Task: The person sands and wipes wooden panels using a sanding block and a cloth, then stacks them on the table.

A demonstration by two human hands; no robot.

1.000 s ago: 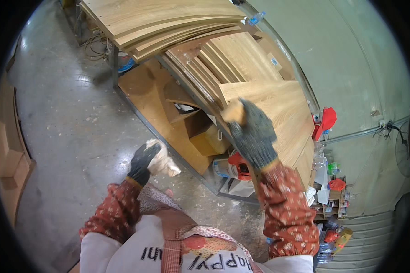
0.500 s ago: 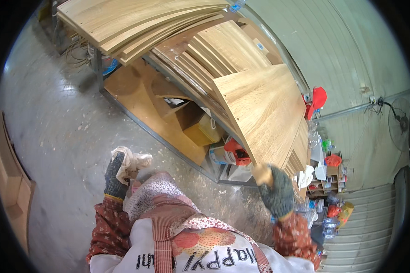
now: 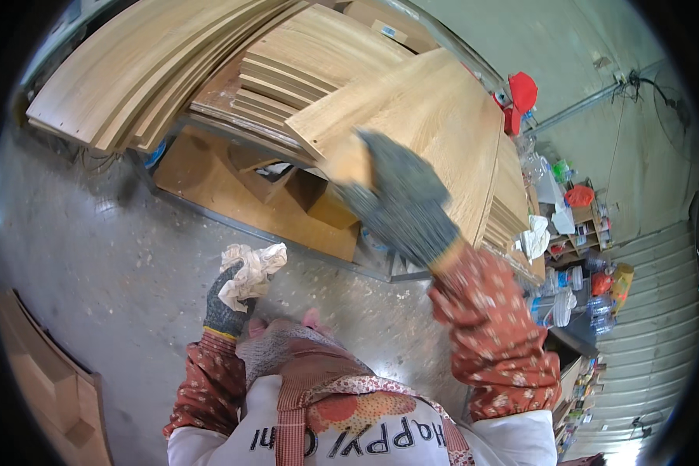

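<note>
In the head view, our right hand [image 3: 400, 198] has its fingers curled round a blurred tan block [image 3: 348, 167] by the near edge of the topmost wood panel [image 3: 431, 105]; our left hand [image 3: 227, 304] clutches a crumpled white cloth [image 3: 250, 273]. We judge edge-rubbing in hand; the next stroke calls for level, even contact.
</note>
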